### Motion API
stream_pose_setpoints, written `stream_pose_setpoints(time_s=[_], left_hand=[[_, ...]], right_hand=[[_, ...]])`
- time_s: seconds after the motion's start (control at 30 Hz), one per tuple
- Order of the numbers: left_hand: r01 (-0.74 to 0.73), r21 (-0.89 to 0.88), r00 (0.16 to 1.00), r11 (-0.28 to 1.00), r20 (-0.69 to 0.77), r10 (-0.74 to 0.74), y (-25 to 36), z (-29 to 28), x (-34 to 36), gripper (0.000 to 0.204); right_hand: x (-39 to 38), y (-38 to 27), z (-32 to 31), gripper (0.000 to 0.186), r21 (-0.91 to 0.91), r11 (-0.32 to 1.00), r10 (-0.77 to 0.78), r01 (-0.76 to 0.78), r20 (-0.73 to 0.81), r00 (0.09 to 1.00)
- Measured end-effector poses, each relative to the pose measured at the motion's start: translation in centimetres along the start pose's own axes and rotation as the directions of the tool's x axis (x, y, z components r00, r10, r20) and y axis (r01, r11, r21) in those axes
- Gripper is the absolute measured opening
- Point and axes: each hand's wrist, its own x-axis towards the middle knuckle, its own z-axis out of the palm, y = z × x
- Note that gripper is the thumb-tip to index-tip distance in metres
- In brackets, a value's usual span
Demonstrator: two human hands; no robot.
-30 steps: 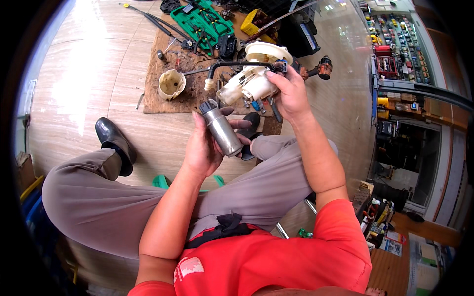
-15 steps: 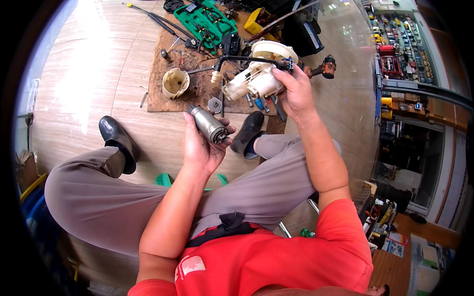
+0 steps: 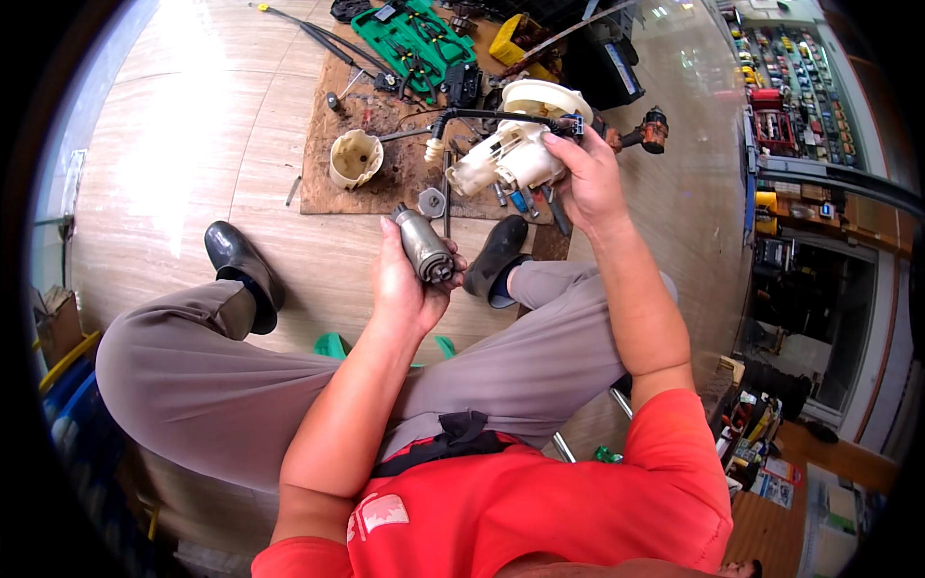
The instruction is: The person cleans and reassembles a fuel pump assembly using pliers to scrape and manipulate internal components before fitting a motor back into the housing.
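Observation:
A metal cylindrical fuel pump point(image 3: 422, 245) lies tilted in my left hand point(image 3: 397, 289), its fingers curled round it and its lower end toward me. Farther off to the right, my right hand point(image 3: 590, 188) grips the white plastic fuel pump housing point(image 3: 525, 164) by its right side, thumb on top. A black hose point(image 3: 482, 115) runs across that housing to a ribbed pale end point(image 3: 435, 151). The two held parts are apart. Beyond my left hand a cream plastic cup point(image 3: 355, 160) stands on a worn wooden board point(image 3: 323, 197).
On the board lie a green tool case point(image 3: 409, 43), a hex-shaped metal piece point(image 3: 431, 202) and several hand tools. A yellow bin point(image 3: 525, 48) and an orange-and-black power drill point(image 3: 650, 132) are at the far right. My boots point(image 3: 241, 265) flank the near side of the board.
The whole view has shifted slightly, so things sit a little farther right. The fuel pump is turned slightly more upright in my left hand. Both hands keep their holds.

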Motion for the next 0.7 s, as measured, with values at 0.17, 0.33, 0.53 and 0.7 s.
stream_pose_setpoints(time_s=[0.17,0.33,0.53,0.7], left_hand=[[-0.004,0.006,0.999,1.000,-0.048,0.004,-0.17,-0.34,0.24,0.054],[0.002,0.003,0.995,1.000,-0.098,-0.001,-0.35,-0.10,0.33,0.053],[0.032,-0.024,0.994,0.999,-0.101,-0.034,-0.35,-0.31,0.70,0.052],[0.049,-0.006,0.996,0.999,-0.079,-0.049,-0.27,-0.30,0.48,0.051]], right_hand=[[-0.02,-0.03,-0.02,0.029,-0.002,1.000,0.011,-0.011,0.016,1.000],[0.01,-0.01,-0.10,0.030,0.011,1.000,0.023,-0.023,0.025,0.999],[-0.10,-0.11,0.06,0.032,0.002,1.000,0.018,-0.018,0.032,0.999],[-0.19,-0.35,0.03,0.033,-0.040,0.998,0.047,-0.046,0.017,0.999]])
